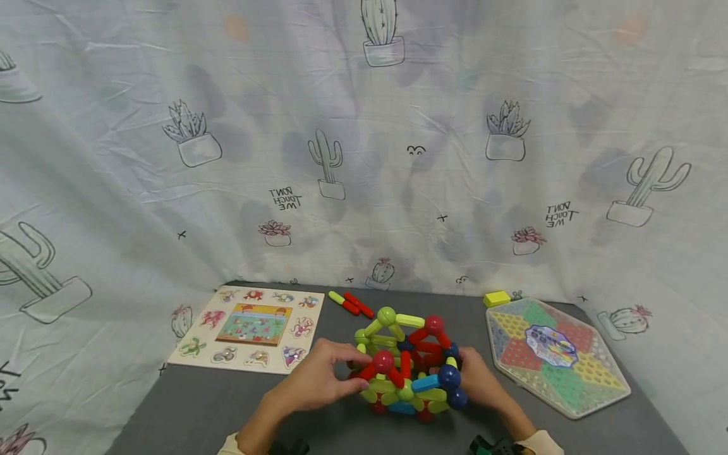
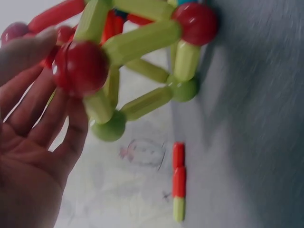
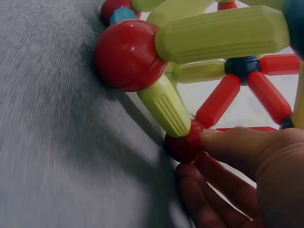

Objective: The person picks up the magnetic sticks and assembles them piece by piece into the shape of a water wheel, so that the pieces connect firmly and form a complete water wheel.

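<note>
A cage-like structure of magnetic rods and balls [image 1: 406, 390], in red, yellow-green and blue, stands on the grey table in the head view. My left hand [image 1: 318, 377] grips its left side. The left wrist view has the thumb and fingers around a red ball [image 2: 80, 69] at one corner. On the opposite side is my right hand [image 1: 480, 379], partly hidden behind blue balls [image 1: 449, 377]. In the right wrist view its thumb and fingers pinch a red ball [image 3: 183, 146] low on the structure, close to the tabletop.
Behind the structure lie loose red and yellow-green rods [image 1: 351, 304]. To the left is a wooden picture puzzle board [image 1: 194, 355]. A hexagonal Chinese checkers box [image 1: 512, 354] lies to the right, with a small yellow block [image 1: 497, 299] at its far corner. A cactus-print curtain [image 1: 364, 189] hangs behind.
</note>
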The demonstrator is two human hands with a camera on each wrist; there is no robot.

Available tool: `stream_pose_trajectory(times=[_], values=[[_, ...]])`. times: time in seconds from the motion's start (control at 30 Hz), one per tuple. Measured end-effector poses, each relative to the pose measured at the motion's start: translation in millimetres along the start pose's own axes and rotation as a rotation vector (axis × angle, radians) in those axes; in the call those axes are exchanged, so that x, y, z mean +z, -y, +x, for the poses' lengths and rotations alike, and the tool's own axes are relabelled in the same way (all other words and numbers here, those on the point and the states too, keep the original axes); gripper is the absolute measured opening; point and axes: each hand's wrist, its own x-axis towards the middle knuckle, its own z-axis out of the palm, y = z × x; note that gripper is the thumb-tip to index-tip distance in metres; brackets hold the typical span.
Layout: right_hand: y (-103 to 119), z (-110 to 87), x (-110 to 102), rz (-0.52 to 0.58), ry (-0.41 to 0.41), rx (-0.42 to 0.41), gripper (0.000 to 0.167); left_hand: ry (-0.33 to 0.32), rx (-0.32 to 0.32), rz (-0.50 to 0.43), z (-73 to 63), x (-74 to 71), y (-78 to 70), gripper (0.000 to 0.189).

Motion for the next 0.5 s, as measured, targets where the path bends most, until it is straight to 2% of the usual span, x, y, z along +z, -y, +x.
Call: stream_pose_trajectory(times=[0.17, 0.3, 0.4, 0.5], values=[[2, 9.1, 12, -0.057, -0.038, -0.058, 0.017, 0.063, -0.052, 0.000, -5.8, -18.6, 2.9, 0.029], [3, 14.3, 18, -0.066, -0.037, -0.085, 0.015, 0.076, -0.056, -0.064, -9.0, -28.3, 6.0, 0.030], [3, 16.6, 21, -0.042, -0.027, -0.096, 0.016, 0.043, -0.025, -0.135, -11.1, -34.7, 9.7, 0.028], [3, 17.0, 23, -0.024, -0.016, -0.107, 0.015, -0.049, 0.002, -0.197, -14.1, -40.4, 16.9, 0.025]])
